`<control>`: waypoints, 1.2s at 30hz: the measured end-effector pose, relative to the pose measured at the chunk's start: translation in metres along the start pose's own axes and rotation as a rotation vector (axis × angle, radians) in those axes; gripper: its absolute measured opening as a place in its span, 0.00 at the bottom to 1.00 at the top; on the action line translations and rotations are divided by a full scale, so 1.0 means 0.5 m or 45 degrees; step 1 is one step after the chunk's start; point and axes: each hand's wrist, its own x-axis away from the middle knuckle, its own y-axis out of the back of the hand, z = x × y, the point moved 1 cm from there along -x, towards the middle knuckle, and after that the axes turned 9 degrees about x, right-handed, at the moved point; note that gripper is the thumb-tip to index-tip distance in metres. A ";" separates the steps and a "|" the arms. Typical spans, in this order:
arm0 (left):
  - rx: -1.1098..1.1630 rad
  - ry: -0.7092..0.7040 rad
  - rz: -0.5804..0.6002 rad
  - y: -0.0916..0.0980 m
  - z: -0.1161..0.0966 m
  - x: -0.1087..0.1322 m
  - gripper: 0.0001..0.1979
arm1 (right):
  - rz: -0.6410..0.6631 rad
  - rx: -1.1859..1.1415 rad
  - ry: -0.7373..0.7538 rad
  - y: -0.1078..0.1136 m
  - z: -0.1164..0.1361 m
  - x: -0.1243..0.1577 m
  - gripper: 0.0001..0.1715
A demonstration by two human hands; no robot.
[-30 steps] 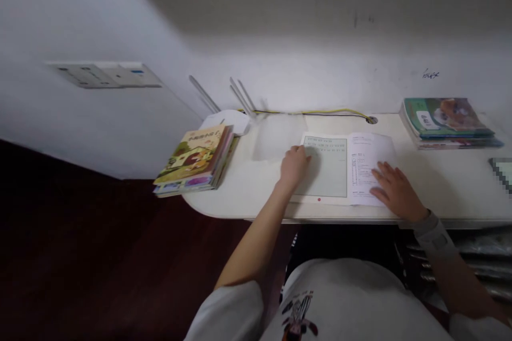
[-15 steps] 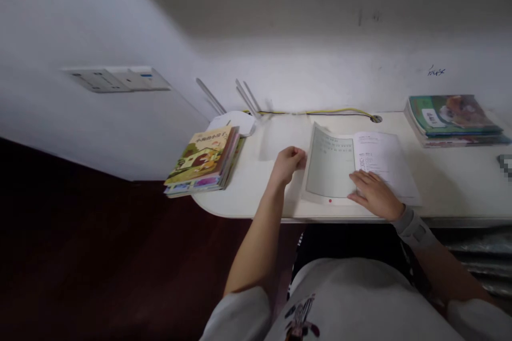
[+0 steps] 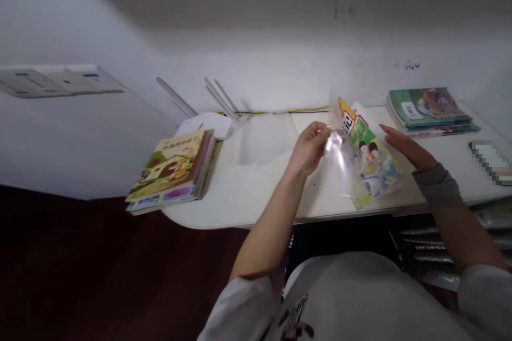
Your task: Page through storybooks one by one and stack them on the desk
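Observation:
A thin book with a green illustrated cover (image 3: 370,162) stands tilted on the white desk (image 3: 260,192), its cover swung up. My left hand (image 3: 310,146) is closed on the clear plastic jacket (image 3: 340,162) at the cover's left edge. Behind the book, my right hand (image 3: 406,146) lies against its far side with fingers stretched out flat.
A stack of picture books (image 3: 176,170) lies at the desk's left end, beside a white router (image 3: 206,122) with antennas. Another book stack (image 3: 428,109) sits at the back right. A yellow cable (image 3: 280,111) runs along the wall. A clear sheet (image 3: 266,138) lies mid-desk.
The book lay open and flat with both hands on its pages. My left hand lifted the left side over, and now the colourful cover faces me; the right hand moved behind it.

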 end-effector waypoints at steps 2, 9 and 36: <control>-0.046 0.001 -0.075 0.053 -0.007 0.019 0.14 | -0.110 -0.045 -0.172 0.035 -0.040 0.011 0.41; -0.841 -0.004 -0.646 0.280 0.003 0.102 0.10 | -0.264 -0.242 -0.337 0.033 -0.163 0.047 0.43; -2.276 -0.106 0.277 0.058 0.257 0.017 0.43 | -0.538 0.511 -0.076 0.094 -0.201 0.064 0.25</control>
